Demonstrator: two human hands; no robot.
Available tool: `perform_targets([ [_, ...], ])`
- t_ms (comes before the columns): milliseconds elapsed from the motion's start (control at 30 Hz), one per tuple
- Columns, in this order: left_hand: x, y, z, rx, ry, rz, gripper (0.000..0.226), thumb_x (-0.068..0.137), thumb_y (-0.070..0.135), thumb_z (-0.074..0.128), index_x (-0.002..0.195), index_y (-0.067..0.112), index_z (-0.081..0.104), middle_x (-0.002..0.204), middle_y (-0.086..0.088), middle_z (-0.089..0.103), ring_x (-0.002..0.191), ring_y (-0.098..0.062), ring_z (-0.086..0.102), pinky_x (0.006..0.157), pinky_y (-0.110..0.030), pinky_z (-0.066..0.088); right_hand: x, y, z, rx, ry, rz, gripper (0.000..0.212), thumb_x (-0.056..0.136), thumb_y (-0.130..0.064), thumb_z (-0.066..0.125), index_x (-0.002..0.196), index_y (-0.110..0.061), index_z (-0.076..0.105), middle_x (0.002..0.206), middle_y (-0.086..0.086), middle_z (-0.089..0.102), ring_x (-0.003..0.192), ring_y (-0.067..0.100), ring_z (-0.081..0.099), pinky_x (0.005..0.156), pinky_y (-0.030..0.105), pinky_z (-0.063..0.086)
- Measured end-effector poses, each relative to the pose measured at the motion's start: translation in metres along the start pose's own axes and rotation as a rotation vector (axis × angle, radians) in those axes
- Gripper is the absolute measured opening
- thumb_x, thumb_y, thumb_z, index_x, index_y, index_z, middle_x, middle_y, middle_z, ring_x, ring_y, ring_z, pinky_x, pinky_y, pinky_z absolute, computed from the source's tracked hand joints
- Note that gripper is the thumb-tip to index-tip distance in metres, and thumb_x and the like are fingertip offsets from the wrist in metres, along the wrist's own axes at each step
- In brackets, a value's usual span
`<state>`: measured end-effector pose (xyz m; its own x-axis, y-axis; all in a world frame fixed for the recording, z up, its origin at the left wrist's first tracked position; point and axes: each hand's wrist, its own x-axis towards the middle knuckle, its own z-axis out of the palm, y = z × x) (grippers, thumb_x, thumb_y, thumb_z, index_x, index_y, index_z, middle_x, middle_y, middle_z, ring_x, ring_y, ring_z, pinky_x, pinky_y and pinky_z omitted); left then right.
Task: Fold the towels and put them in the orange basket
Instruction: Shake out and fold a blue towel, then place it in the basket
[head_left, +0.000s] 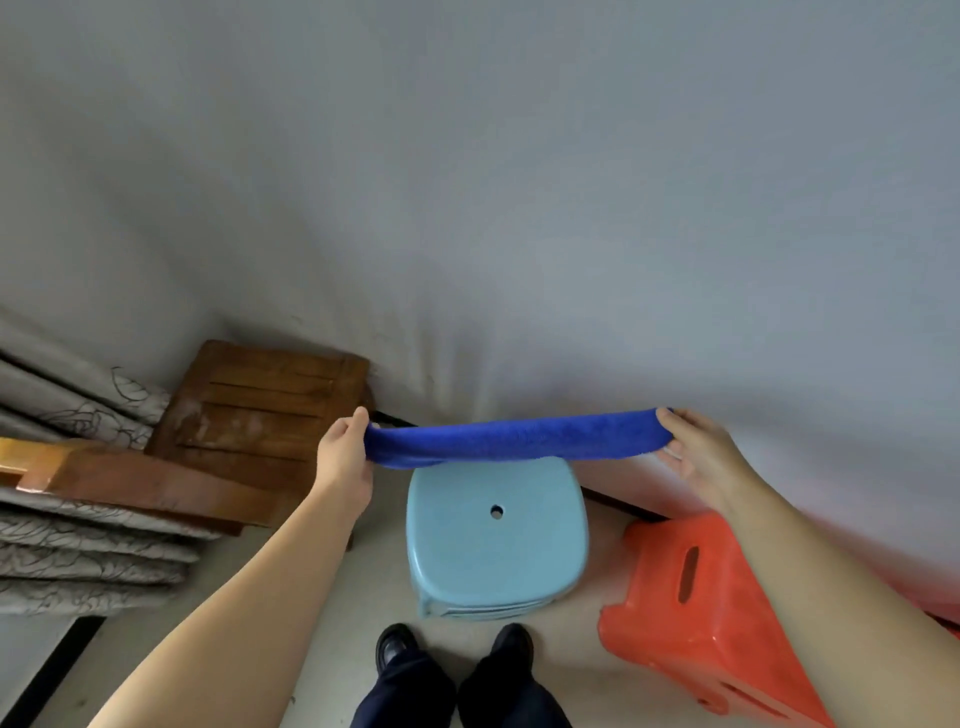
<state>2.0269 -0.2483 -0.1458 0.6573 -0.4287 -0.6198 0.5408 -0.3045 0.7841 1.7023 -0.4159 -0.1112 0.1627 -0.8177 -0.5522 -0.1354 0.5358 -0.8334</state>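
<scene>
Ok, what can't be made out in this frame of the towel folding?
Head view only:
- orange basket: inside hidden by its own wall and the right forearm; lower right cut off by the frame edge.
- blue towel: fold count unclear, seen edge-on between left hand and right hand.
- Other towels: none visible.

I stand with my shoes (452, 652) just before the stool (496, 540). Above the stool's far edge hangs the towel (511, 439), my left hand (345, 454) at its left end, my right hand (698, 449) at its right. The basket (696, 618) sits right of the stool. A wooden table (254, 415) and curtain (78, 545) lie to its left; the wall (519, 208) stands behind it.
</scene>
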Motion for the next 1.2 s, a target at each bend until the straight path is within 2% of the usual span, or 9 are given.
perform_targets([
  [167, 0.001, -0.073, -0.050, 0.057, -0.077, -0.195, 0.030, 0.098, 0.018, 0.049, 0.068, 0.012, 0.048, 0.070, -0.007, 0.048, 0.066, -0.019, 0.048, 0.064, -0.031, 0.042, -0.014, 0.072, -0.023, -0.112, -0.061, 0.250, 0.012, 0.095, -0.015, 0.054, 0.085, -0.014, 0.060, 0.096, 0.004, 0.067, 0.093, 0.018, 0.062, 0.101, 0.038, 0.040],
  [400, 0.015, -0.134, -0.068, 0.189, -0.035, -0.382, 0.029, 0.096, 0.019, 0.053, 0.069, 0.010, 0.048, 0.067, -0.006, 0.040, 0.063, -0.018, 0.044, 0.069, -0.029, 0.043, -0.013, 0.141, -0.027, -0.209, -0.057, 0.433, 0.011, 0.094, -0.017, 0.056, 0.084, -0.013, 0.059, 0.094, 0.005, 0.069, 0.092, 0.020, 0.063, 0.096, 0.039, 0.043],
  [567, 0.065, -0.148, -0.037, 0.177, 0.020, -0.364, 0.023, 0.094, 0.024, 0.058, 0.077, 0.008, 0.055, 0.077, -0.004, 0.050, 0.075, -0.019, 0.051, 0.079, -0.033, 0.045, 0.039, 0.173, -0.017, -0.226, 0.063, 0.372, 0.012, 0.096, -0.014, 0.053, 0.085, -0.011, 0.058, 0.091, 0.008, 0.064, 0.081, 0.021, 0.061, 0.080, 0.036, 0.049],
  [767, 0.139, -0.170, 0.006, 0.205, 0.081, -0.294, 0.011, 0.091, 0.018, 0.062, 0.086, 0.008, 0.063, 0.075, -0.003, 0.056, 0.068, -0.015, 0.052, 0.066, -0.027, 0.047, 0.131, 0.215, 0.002, -0.302, 0.192, 0.268, 0.016, 0.092, -0.014, 0.057, 0.077, -0.022, 0.059, 0.087, 0.008, 0.062, 0.079, 0.023, 0.055, 0.076, 0.035, 0.043],
  [900, 0.173, -0.198, 0.011, 0.324, 0.153, -0.263, 0.024, 0.087, 0.017, 0.063, 0.110, 0.010, 0.064, 0.100, -0.008, 0.065, 0.099, -0.027, 0.062, 0.093, -0.040, 0.052, 0.170, 0.243, 0.008, -0.354, 0.261, 0.243, 0.007, 0.092, -0.014, 0.057, 0.091, -0.012, 0.063, 0.081, 0.004, 0.059, 0.073, 0.020, 0.052, 0.063, 0.027, 0.041],
  [967, 0.176, -0.204, 0.007, 0.405, 0.181, -0.231, 0.017, 0.086, 0.015, 0.059, 0.102, 0.016, 0.062, 0.092, -0.005, 0.059, 0.088, -0.028, 0.056, 0.083, -0.037, 0.051, 0.174, 0.253, 0.009, -0.359, 0.262, 0.237, 0.016, 0.093, -0.020, 0.056, 0.104, -0.010, 0.061, 0.089, 0.005, 0.061, 0.080, 0.020, 0.055, 0.068, 0.028, 0.043],
  [1033, 0.169, -0.207, 0.000, 0.490, 0.126, -0.203, 0.006, 0.080, 0.021, 0.057, 0.082, 0.017, 0.053, 0.077, -0.005, 0.045, 0.075, -0.028, 0.040, 0.067, -0.034, 0.038, 0.167, 0.259, 0.009, -0.340, 0.223, 0.254, 0.024, 0.093, -0.031, 0.055, 0.106, -0.012, 0.058, 0.099, 0.005, 0.062, 0.088, 0.021, 0.058, 0.069, 0.028, 0.044],
  [1067, 0.160, -0.208, -0.004, 0.532, 0.078, -0.210, 0.014, 0.082, 0.025, 0.059, 0.077, 0.016, 0.048, 0.076, -0.005, 0.042, 0.074, -0.027, 0.038, 0.067, -0.033, 0.035, 0.159, 0.263, 0.008, -0.318, 0.194, 0.282, 0.030, 0.092, -0.037, 0.056, 0.110, -0.013, 0.057, 0.103, 0.004, 0.062, 0.091, 0.021, 0.060, 0.067, 0.027, 0.044],
  [1200, 0.123, -0.222, -0.024, 0.656, -0.053, -0.283, 0.025, 0.091, 0.032, 0.061, 0.106, 0.019, 0.046, 0.108, -0.002, 0.055, 0.097, -0.023, 0.055, 0.082, -0.035, 0.046, 0.128, 0.279, -0.002, -0.407, 0.095, 0.399, 0.033, 0.090, -0.043, 0.058, 0.114, -0.021, 0.057, 0.113, 0.002, 0.065, 0.101, 0.023, 0.063, 0.081, 0.037, 0.051],
])
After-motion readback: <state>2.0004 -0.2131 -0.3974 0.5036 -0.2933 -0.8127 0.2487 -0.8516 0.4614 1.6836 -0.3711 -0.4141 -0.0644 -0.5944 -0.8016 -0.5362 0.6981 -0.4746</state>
